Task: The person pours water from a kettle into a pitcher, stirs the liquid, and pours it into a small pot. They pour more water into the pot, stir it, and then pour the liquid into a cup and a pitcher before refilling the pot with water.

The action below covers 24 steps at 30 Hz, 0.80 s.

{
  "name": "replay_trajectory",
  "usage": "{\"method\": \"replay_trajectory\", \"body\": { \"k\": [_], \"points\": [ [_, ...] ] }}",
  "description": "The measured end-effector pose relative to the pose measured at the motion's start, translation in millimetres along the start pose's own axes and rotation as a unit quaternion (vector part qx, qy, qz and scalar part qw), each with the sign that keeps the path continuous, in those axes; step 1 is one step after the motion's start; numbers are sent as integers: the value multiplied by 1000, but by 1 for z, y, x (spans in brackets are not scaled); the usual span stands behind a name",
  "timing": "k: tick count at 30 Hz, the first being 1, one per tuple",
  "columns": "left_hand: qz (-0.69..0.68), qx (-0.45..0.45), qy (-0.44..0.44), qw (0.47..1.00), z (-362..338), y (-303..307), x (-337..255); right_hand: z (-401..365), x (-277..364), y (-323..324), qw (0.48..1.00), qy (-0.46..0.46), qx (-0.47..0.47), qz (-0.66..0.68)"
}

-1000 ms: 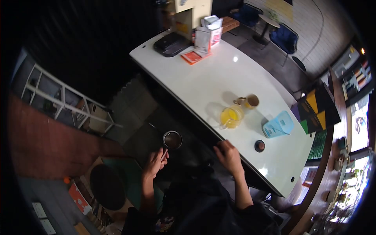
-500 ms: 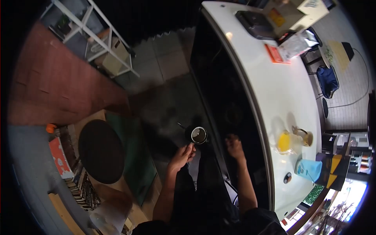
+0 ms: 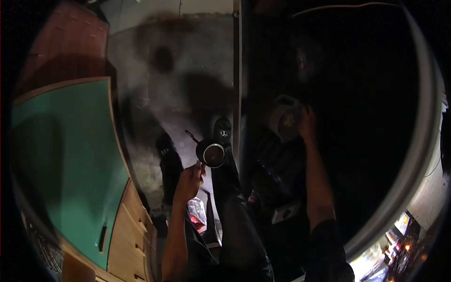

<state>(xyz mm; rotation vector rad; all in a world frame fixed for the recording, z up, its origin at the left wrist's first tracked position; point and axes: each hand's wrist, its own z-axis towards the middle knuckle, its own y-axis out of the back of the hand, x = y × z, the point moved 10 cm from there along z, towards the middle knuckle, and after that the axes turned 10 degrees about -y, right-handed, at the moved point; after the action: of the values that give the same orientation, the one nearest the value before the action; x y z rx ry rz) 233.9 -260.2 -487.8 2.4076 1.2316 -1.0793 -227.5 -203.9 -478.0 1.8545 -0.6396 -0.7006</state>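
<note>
In the head view, a small dark round cup with a silver rim (image 3: 214,155) is held upright in my left hand (image 3: 190,182), whose fingers are closed on its short lower grip. A thin dark arm sticks out from the cup's far left side. Its inside looks brown, with the contents too dim to tell. Under the counter, my right hand (image 3: 307,123) is at the right side of a pale container (image 3: 278,115) with a loop handle at its far edge. My fingers appear curled on its rim, though the shadow hides part of them.
To the left stands a green-topped cabinet (image 3: 75,164) with wooden drawers (image 3: 134,230). The curved white counter edge (image 3: 399,188) runs along the right. A white box-like object (image 3: 285,212) lies low in the dark shelf space. My shoe (image 3: 222,130) is on the grey floor (image 3: 159,42).
My view has turned down toward the under-counter space. My right hand has reached forward into it to the pale container. My left hand still holds the dark cup.
</note>
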Motion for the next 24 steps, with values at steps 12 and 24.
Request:
{"method": "replay_trajectory", "body": {
  "k": [12,24],
  "points": [
    [53,-7,-25,998,92,-82,52,72,15,-48,956,129,177,-197],
    [142,-31,-52,988,119,-97,30,73,-12,-52,974,197,78,-84]
  ]
}}
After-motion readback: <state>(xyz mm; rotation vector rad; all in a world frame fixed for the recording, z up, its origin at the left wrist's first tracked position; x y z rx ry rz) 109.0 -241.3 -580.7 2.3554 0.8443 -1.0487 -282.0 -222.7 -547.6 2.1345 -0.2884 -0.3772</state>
